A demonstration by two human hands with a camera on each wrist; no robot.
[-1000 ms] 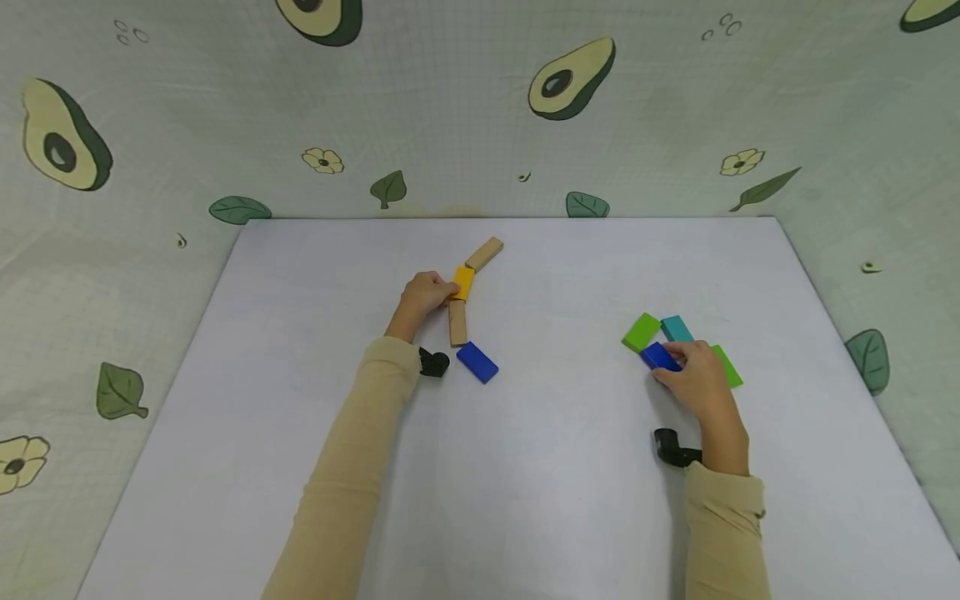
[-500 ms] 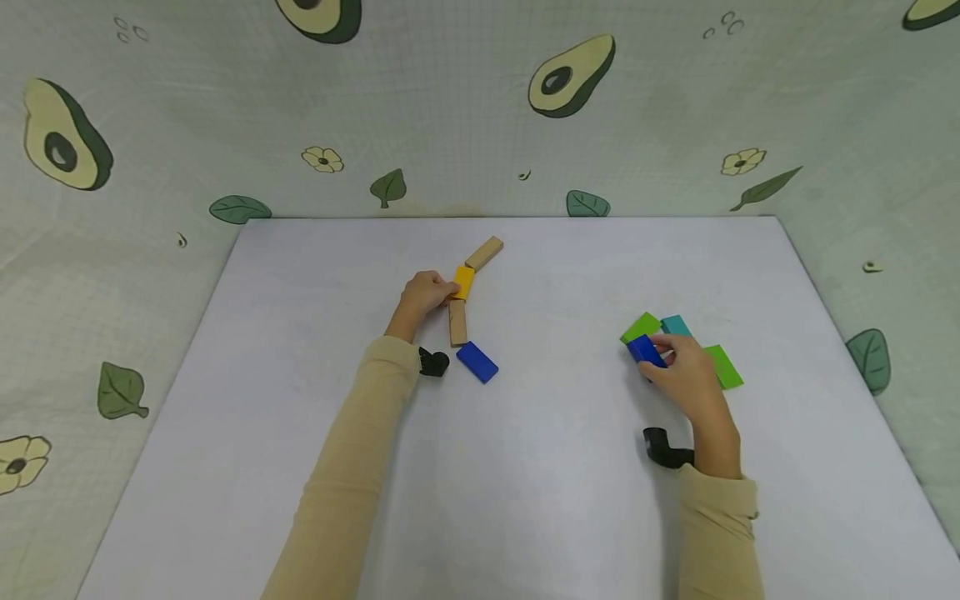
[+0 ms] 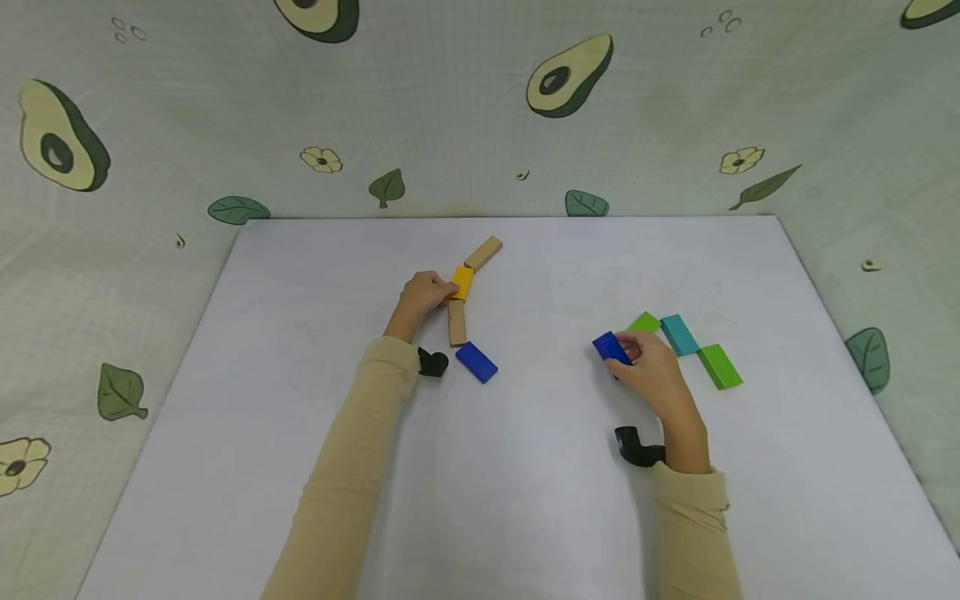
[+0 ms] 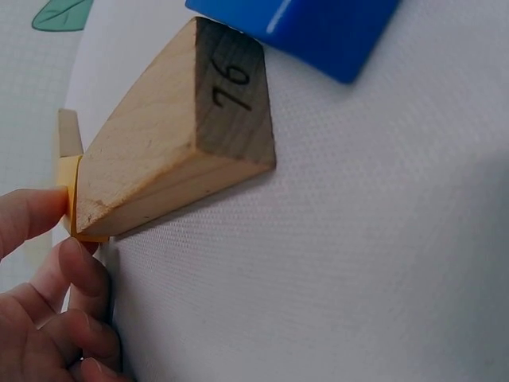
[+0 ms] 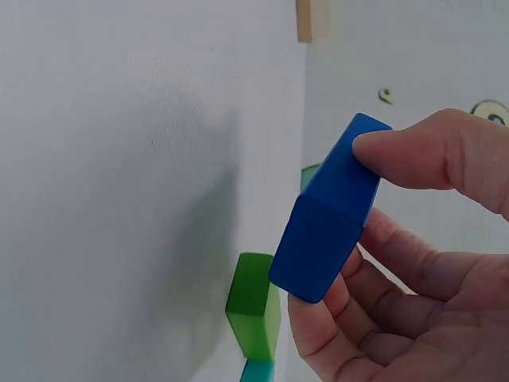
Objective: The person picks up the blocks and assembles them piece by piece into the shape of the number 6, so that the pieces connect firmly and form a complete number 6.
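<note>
My right hand (image 3: 654, 367) pinches a blue block (image 3: 612, 347) between thumb and fingers; its shadow falls on the table beside it. In the right wrist view this blue block (image 5: 330, 211) is held at a slant, a green block (image 5: 254, 302) just beyond. On the left, my left hand (image 3: 426, 293) grips a yellow block (image 3: 463, 282) at its left side. The yellow block lies in a line between two plain wooden blocks, the far one (image 3: 483, 252) angled right, the near one (image 4: 167, 119) marked with a number. Another blue block (image 3: 477, 362) continues the line's near end.
Right of my right hand, a teal block (image 3: 679, 334) lies corner to corner with a green block (image 3: 721, 367); another green block (image 3: 646, 322) is partly hidden behind the hand. The white table (image 3: 525, 483) meets an avocado-print cloth (image 3: 450, 108) at its far edge.
My right hand has lifted the blue block away from the green and teal blocks and carried it left. The left hand and its line of blocks have stayed put.
</note>
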